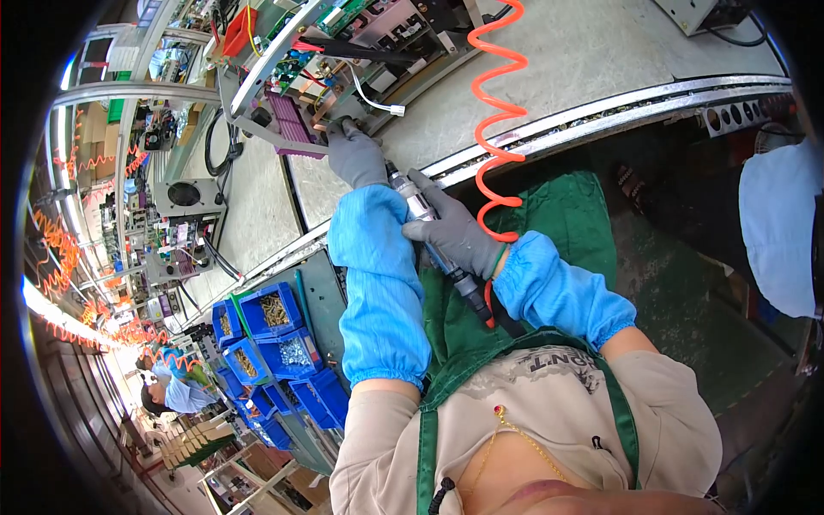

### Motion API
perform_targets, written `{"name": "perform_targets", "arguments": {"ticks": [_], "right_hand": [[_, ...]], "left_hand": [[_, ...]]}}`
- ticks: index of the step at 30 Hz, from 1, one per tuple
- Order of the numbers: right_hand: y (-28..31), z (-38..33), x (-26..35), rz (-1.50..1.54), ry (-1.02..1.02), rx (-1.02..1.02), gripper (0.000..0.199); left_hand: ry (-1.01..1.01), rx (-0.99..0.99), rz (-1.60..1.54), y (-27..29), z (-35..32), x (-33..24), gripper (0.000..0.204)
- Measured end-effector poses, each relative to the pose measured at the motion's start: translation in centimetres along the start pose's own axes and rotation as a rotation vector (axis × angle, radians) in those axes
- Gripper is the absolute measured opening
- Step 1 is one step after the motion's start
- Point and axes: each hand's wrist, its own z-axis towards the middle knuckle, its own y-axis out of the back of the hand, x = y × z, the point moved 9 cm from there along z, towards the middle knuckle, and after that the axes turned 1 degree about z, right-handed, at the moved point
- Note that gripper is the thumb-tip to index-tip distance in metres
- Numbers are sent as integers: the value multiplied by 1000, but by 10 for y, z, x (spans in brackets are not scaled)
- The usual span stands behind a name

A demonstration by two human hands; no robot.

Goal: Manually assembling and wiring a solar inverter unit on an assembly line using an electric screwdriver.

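My right hand (457, 227), in a grey glove, is wrapped round a silver and blue power screwdriver (417, 202). The tool slants, its front end close to my left wrist and its dark rear end by my apron. My left hand (356, 158), gloved too, reaches the near corner of an open metal chassis (292, 148). Its fingers are bent together there, and what they pinch is too small to make out. A purple heat sink (294, 123) sits inside the chassis beside that hand. A white connector (396, 110) on a cable hangs out near my fingers.
An orange coiled hose (489, 107) hangs down past my right hand. Blue bins (292, 354) of screws and small hardware stand at the left. Metal rails (592, 118) edge the workbench (584, 51). Another person's blue sleeve (779, 227) is at the far right.
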Motion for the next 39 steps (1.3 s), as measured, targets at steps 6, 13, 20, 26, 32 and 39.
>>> {"name": "perform_targets", "arguments": {"ticks": [6,13,20,26,32,39], "right_hand": [[4,6,-3,-45,24,0,92],[4,6,0,-27,23,14,93],[0,1,2,-88,-32,16,93],[1,0,8,-114,-19,14,92],[2,0,13,-197,-15,4,92],[1,-3,17,-282,-63,10,93]], "left_hand": [[15,-2,-14,-1,0,-3,35],[-29,-61,100,-4,3,-3,35],[-4,-45,88,-4,4,3,35],[12,-45,58,-4,2,2,36],[27,-30,36,-1,0,-3,36],[37,-41,1,1,-1,1,35]]}}
